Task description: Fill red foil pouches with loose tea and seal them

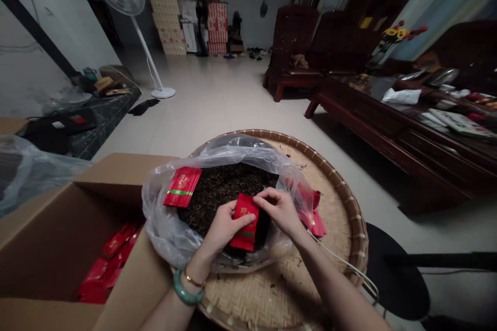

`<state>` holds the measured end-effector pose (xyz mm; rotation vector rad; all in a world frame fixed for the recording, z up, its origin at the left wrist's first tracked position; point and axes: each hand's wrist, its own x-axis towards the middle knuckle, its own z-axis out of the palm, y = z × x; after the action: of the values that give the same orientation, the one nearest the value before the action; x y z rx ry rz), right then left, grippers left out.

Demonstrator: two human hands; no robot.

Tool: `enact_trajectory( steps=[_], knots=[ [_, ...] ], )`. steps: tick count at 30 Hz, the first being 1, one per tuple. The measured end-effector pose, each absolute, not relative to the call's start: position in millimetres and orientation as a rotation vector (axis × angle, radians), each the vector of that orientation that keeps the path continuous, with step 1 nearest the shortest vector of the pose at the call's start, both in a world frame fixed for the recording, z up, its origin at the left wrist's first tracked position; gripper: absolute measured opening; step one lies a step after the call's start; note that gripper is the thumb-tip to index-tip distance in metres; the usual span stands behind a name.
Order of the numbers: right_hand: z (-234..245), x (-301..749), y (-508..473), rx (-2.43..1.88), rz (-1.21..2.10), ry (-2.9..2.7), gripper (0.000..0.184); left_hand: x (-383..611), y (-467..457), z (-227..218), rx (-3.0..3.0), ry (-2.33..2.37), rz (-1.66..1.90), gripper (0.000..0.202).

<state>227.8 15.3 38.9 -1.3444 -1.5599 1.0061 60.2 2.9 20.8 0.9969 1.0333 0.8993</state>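
Observation:
Over an open clear plastic bag (pixel 159 232) of dark loose tea leaves (pixel 217 186), my two hands meet at one small red tea packet (pixel 244 235). My left hand (pixel 225 225) grips it from the left side, thumb across its front. At the packet's upper right corner, my right hand (pixel 280 209) pinches the edge between thumb and fingers. Another stack of red packets (pixel 183 187) with a green stripe lies on the left of the tea. More red packets (pixel 318 223) rest right of the bag, partly behind its plastic.
The bag sits on a round woven bamboo tray (pixel 334 186). To the left, an open cardboard box (pixel 46 238) holds several red packets (pixel 111 258). A white standing fan (pixel 165 93), a dark wooden table (pixel 373 124) and a black round base (pixel 399 274) stand around the tray.

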Motion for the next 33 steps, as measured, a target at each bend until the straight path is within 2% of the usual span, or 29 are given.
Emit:
enact_trajectory(
  steps=[6,11,16,19,21,24,26,28,31,33],
  knots=[
    [41.7,216.0,12.4,-1.293,1.081,-1.57,0.022,59.5,11.0,27.0,1.054,1.12,1.029,0.032],
    [41.1,216.5,11.4,-1.326,1.223,-1.507,0.028,62.4,10.1,24.0,0.973,1.068,1.029,0.043],
    [35.8,212.3,8.9,-1.319,1.17,-1.544,0.026,56.9,9.1,20.1,0.933,1.048,0.965,0.052],
    [31.8,220.8,10.0,-1.356,1.293,-1.417,0.035,47.7,10.0,19.8,0.831,1.014,0.951,0.063],
    [32.7,230.5,13.0,-1.39,1.31,-1.266,0.041,41.5,10.4,18.4,0.744,0.989,1.078,0.065],
    [47.4,234.7,18.0,-1.387,1.161,-1.113,0.043,38.3,9.1,12.8,0.648,1.014,1.335,0.058],
    [68.1,222.5,18.5,-1.298,1.175,-1.097,0.04,42.0,7.5,7.6,0.666,1.05,1.427,0.054],
    [93.7,201.0,16.0,-1.101,1.374,-1.128,0.04,47.6,7.0,3.8,0.765,1.082,1.46,0.051],
    [122.6,172.2,12.1,-0.77,1.747,-1.273,0.061,46.1,11.5,4.6,0.987,1.231,1.472,0.04],
    [124.2,167.2,13.7,-0.745,1.755,-1.237,0.056,31.8,18.6,8.8,1.118,1.354,1.505,0.032]
  ],
)
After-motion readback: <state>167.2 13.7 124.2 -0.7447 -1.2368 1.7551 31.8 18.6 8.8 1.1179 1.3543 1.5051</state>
